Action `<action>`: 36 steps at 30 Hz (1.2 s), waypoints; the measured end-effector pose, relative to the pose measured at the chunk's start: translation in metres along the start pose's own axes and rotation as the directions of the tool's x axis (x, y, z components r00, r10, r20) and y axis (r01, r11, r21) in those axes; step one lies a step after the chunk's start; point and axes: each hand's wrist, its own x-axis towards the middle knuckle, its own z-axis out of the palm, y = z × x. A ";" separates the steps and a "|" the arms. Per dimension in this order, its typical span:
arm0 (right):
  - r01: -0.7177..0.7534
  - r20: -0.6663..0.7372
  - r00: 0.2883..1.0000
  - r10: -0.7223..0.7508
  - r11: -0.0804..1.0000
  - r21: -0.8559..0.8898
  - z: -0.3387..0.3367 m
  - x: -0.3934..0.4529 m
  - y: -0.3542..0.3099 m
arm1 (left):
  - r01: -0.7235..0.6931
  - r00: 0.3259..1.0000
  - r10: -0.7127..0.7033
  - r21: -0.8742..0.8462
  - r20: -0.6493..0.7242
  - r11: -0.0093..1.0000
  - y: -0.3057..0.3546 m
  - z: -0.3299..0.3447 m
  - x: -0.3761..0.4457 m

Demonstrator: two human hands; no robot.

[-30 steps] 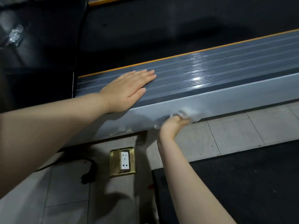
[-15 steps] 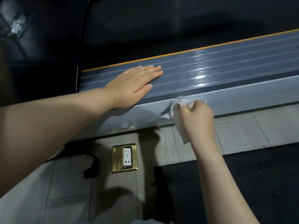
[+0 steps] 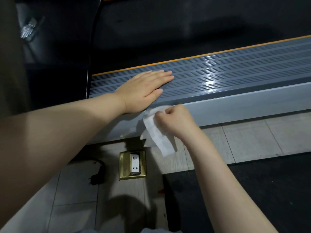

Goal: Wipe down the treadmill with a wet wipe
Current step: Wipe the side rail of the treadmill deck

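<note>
Leftward along the treadmill (image 3: 235,91) slid right hand (image 3: 175,120), grip pinching wet wipe (image 3: 156,132); left hand (image 3: 144,91) stays flat.

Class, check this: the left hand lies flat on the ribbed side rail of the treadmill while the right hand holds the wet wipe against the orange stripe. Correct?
Not quite. The head view shows the right hand holding the wet wipe against the grey side panel below the ribbed side rail, not the orange stripe. The left hand does lie flat there.
</note>
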 end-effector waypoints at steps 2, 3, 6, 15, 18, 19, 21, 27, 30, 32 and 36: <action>-0.073 0.113 0.990 0.082 0.994 -0.087 0.021 0.006 0.009 | -0.005 1.000 0.005 -0.005 0.002 1.000 -0.001 0.000 -0.001; -0.129 0.149 0.979 0.141 0.988 -0.089 0.034 0.009 0.018 | -0.007 1.000 0.007 -0.003 0.003 1.000 -0.001 0.000 -0.001; -0.424 0.253 0.896 0.366 0.874 0.237 0.062 0.012 0.038 | 0.010 1.000 -0.010 0.007 0.006 1.000 0.002 -0.002 -0.001; -0.089 -0.202 0.954 0.221 0.854 0.513 -0.043 -0.016 0.032 | 0.028 1.000 -0.028 0.007 -0.007 1.000 0.011 -0.005 -0.002; 0.149 -0.615 0.788 0.023 0.962 0.227 -0.112 -0.017 0.049 | 0.094 0.989 -0.095 -0.015 -0.109 0.995 0.024 -0.007 0.011; 0.197 -0.703 0.706 -0.088 0.978 0.075 -0.136 -0.012 0.059 | 0.128 0.981 -0.127 -0.003 -0.144 0.992 0.032 -0.008 0.022; 0.200 -0.709 0.613 -0.348 0.937 -0.287 -0.176 0.007 0.081 | 0.134 0.977 -0.124 0.048 -0.173 0.990 0.053 -0.006 0.052; 0.190 -0.607 0.474 -0.638 0.747 -0.637 -0.234 0.048 0.110 | 0.010 0.990 -0.019 -0.064 -0.142 0.998 0.119 0.016 0.150; 0.043 -0.763 0.450 -0.464 0.865 -0.500 -0.302 0.057 0.131 | -0.006 0.991 -0.012 -0.133 -0.131 0.991 0.154 0.023 0.207; -0.043 -0.770 0.505 -0.390 0.880 -0.473 -0.341 0.069 0.144 | -0.019 0.993 0.001 -0.150 -0.117 0.989 0.177 0.022 0.245; 0.242 -0.347 0.758 -0.553 0.732 -0.638 -0.351 0.073 0.159 | -0.008 0.999 0.001 -0.143 -0.046 0.990 0.205 0.029 0.303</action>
